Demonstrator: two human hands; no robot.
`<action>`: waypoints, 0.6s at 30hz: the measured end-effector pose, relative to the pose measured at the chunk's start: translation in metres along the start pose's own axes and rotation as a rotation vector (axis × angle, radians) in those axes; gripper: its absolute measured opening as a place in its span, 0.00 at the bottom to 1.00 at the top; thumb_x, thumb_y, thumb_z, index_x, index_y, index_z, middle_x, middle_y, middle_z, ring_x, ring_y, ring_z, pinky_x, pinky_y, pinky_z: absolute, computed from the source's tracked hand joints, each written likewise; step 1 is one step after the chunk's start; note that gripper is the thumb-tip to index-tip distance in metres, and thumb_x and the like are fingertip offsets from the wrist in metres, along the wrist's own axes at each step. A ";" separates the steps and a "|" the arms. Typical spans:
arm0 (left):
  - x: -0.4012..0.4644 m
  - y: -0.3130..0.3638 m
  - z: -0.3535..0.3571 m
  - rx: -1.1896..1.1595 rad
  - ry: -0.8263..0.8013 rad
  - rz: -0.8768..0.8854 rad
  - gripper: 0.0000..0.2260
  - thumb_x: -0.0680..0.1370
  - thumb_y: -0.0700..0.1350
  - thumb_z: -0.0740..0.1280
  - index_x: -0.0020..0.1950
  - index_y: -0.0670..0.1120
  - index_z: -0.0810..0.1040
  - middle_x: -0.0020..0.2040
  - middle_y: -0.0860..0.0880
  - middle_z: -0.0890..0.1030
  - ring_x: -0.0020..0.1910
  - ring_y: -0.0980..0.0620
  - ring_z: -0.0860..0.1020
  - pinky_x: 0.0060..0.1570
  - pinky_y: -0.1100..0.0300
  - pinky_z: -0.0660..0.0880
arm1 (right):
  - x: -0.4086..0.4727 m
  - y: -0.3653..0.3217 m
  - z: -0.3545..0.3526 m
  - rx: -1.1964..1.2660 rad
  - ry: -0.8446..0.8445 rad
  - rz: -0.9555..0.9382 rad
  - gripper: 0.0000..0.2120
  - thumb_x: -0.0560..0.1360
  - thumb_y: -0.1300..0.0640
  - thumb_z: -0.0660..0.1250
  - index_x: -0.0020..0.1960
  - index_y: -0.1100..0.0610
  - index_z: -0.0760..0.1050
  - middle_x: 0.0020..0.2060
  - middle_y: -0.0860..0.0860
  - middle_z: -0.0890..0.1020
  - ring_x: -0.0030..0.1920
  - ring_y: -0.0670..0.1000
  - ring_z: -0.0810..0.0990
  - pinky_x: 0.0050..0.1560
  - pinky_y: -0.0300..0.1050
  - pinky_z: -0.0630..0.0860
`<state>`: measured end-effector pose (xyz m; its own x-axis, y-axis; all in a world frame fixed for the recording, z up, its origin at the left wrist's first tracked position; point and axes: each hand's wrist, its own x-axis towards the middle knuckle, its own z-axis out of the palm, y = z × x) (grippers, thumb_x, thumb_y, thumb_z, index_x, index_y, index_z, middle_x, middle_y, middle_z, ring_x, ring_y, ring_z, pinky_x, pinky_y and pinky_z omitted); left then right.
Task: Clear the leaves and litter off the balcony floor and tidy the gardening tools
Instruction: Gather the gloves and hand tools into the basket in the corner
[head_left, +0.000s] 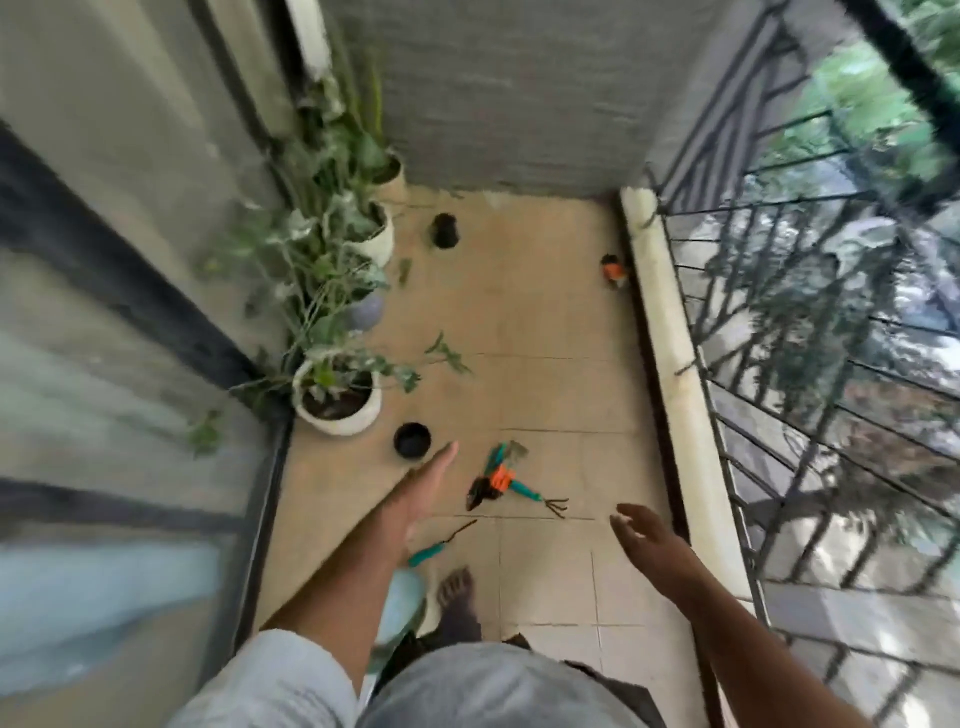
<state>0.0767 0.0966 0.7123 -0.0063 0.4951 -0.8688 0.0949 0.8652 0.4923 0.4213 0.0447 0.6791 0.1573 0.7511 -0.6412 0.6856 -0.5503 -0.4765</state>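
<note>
Gardening tools lie on the tan tiled balcony floor (550, 322). A pile with an orange-and-black glove (491, 483), a teal-handled trowel (506, 453) and a teal-handled hand rake (540, 497) sits in the middle. Another teal-handled tool (439, 543) lies nearer my foot. A leafy sprig (449, 356) and a small leaf (404, 270) lie on the tiles. My left hand (426, 480) stretches forward, fingers straight, holding nothing, just left of the pile. My right hand (644, 535) hovers empty, fingers apart, to the right of the rake.
Potted plants (337, 400) line the left wall beside a glass door. One small black pot (412, 440) stands near my left hand, another (445, 230) at the far end. An orange object (614, 271) lies by the kerb (670, 332) under the black railing. My bare foot (457, 597) stands below.
</note>
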 end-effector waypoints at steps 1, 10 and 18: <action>0.005 -0.010 -0.010 -0.065 0.029 0.009 0.34 0.81 0.71 0.61 0.82 0.54 0.67 0.77 0.54 0.69 0.80 0.48 0.65 0.76 0.49 0.62 | 0.013 -0.005 0.003 -0.025 -0.014 -0.030 0.40 0.68 0.18 0.61 0.68 0.43 0.76 0.58 0.51 0.84 0.57 0.54 0.84 0.61 0.51 0.80; 0.011 -0.112 -0.062 -0.463 0.365 -0.219 0.38 0.71 0.80 0.66 0.76 0.62 0.73 0.69 0.54 0.71 0.74 0.43 0.70 0.69 0.39 0.69 | 0.086 -0.104 0.060 -0.349 -0.290 -0.252 0.22 0.83 0.40 0.64 0.72 0.47 0.74 0.62 0.53 0.83 0.58 0.57 0.84 0.60 0.49 0.78; 0.002 -0.201 -0.045 -0.653 0.628 -0.341 0.26 0.82 0.67 0.63 0.72 0.51 0.76 0.65 0.48 0.76 0.58 0.45 0.73 0.61 0.47 0.72 | 0.141 -0.123 0.126 -0.663 -0.536 -0.424 0.22 0.82 0.42 0.66 0.75 0.46 0.72 0.68 0.48 0.80 0.66 0.53 0.81 0.63 0.43 0.73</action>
<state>0.0130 -0.0728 0.6137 -0.4801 -0.0028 -0.8772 -0.5814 0.7498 0.3158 0.2696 0.1725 0.5715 -0.4310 0.4827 -0.7624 0.9002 0.1722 -0.3999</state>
